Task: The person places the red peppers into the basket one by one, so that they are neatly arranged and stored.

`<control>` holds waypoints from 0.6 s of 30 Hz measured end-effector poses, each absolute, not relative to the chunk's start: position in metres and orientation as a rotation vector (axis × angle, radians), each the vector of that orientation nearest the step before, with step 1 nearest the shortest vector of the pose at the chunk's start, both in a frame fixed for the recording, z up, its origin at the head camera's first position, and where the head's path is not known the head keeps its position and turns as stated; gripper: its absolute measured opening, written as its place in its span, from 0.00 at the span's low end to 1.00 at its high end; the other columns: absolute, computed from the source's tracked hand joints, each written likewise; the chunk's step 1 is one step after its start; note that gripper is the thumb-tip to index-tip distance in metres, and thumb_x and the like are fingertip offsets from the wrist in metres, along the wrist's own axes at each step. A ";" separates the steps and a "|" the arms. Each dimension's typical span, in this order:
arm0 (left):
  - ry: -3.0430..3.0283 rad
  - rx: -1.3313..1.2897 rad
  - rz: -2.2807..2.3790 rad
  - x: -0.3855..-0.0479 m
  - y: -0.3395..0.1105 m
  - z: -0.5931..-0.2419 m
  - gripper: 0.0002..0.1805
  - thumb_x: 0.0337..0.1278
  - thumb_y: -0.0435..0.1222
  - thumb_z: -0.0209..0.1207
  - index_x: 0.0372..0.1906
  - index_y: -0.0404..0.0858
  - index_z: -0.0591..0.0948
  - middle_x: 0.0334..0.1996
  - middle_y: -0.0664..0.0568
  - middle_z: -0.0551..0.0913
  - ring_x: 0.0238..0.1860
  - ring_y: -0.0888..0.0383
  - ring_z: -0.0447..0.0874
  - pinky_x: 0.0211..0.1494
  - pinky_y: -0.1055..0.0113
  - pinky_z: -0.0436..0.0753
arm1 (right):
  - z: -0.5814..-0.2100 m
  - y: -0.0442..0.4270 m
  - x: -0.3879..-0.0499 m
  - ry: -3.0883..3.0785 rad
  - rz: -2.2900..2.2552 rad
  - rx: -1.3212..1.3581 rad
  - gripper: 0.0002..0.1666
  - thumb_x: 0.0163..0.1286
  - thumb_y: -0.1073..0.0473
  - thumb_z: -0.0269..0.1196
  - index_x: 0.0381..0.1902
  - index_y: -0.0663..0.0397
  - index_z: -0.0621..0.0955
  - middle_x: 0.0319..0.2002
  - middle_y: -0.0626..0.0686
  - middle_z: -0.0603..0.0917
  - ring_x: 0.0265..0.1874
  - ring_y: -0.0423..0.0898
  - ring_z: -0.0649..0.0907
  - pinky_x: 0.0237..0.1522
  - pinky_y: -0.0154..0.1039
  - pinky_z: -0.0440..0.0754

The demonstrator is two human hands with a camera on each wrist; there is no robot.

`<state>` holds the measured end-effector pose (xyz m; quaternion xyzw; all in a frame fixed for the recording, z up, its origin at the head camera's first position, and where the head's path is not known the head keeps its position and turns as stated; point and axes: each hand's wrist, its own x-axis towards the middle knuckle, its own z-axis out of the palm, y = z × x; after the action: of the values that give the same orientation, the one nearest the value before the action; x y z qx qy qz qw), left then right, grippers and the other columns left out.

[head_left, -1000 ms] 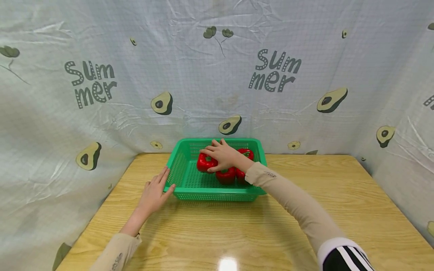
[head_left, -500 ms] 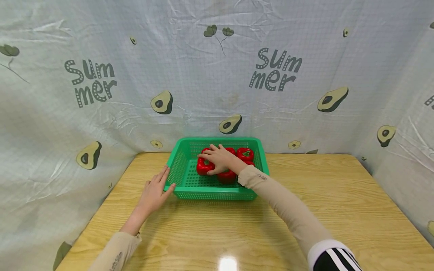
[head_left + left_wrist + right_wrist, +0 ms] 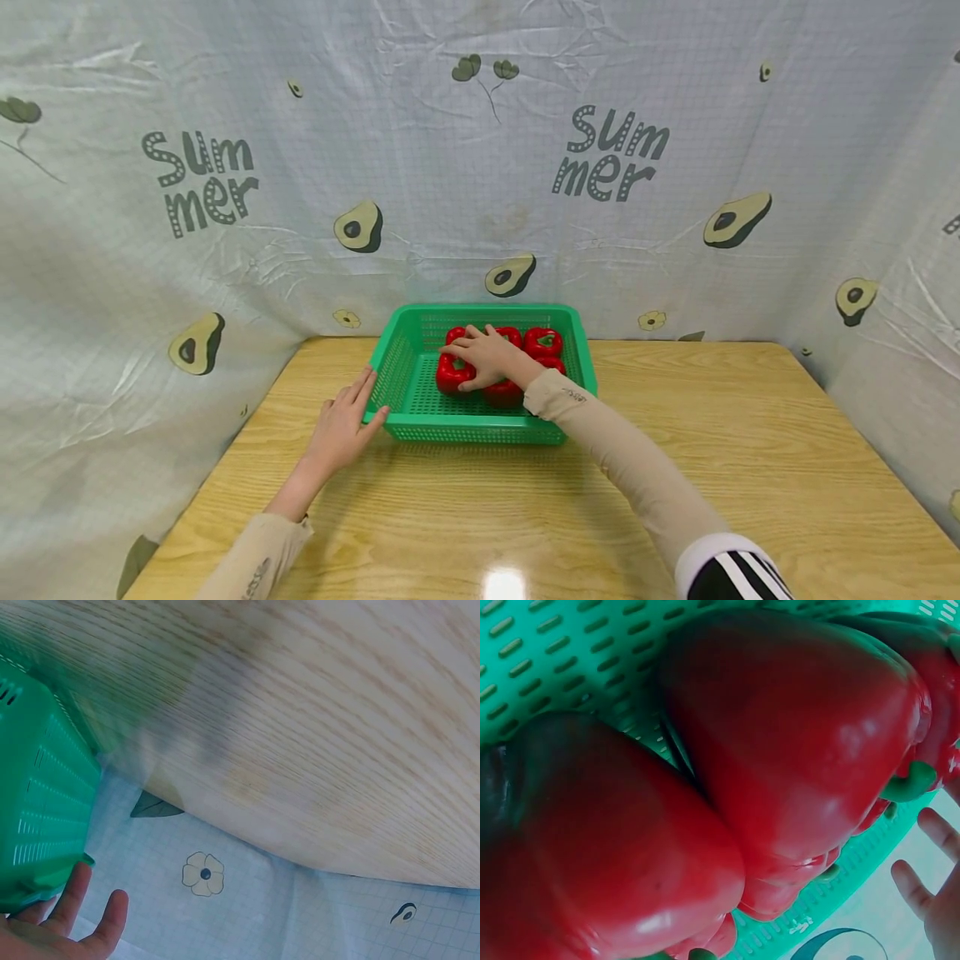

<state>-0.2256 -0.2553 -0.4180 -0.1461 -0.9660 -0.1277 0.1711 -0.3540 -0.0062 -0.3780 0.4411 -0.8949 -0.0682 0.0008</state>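
Several red bell peppers sit in a green perforated plastic basket (image 3: 465, 421) at the far middle of the table. My right hand (image 3: 491, 355) reaches down into it and grips a red bell pepper (image 3: 452, 377) near the middle, thumb on the near side and fingers over the top. In the right wrist view this hand (image 3: 939, 889) is at the right edge, and two large peppers (image 3: 795, 735) fill the foreground. My left hand (image 3: 341, 425) rests against the basket's left front corner with straight fingers. In the left wrist view its fingers (image 3: 73, 896) touch the basket wall.
More peppers (image 3: 543, 342) lie in the basket's right half, partly hidden by the right hand and forearm. The basket's left part shows bare floor (image 3: 414, 385). A wooden table (image 3: 480, 508) extends around it, with a printed white sheet (image 3: 450, 167) behind and at the sides.
My right hand has moved down and slightly nearer with the pepper, and has nearly stopped over the last half second. Peppers at the back right came into clearer view. My left hand has stayed still.
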 end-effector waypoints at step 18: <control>-2.742 -0.413 -0.360 -0.224 -0.255 -0.418 0.34 0.61 0.48 0.47 0.67 0.34 0.57 0.67 0.42 0.56 0.58 0.41 0.67 0.48 0.41 0.67 | -0.381 -0.006 -0.357 -2.839 -0.212 1.347 0.44 0.57 0.34 0.55 0.68 0.34 0.54 0.67 0.45 0.60 0.64 0.53 0.58 0.62 0.60 0.53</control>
<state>-0.2242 -0.2548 -0.4178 -0.1456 -0.9660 -0.1269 0.1719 -0.3569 -0.0056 -0.3811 0.4277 -0.9014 -0.0672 -0.0040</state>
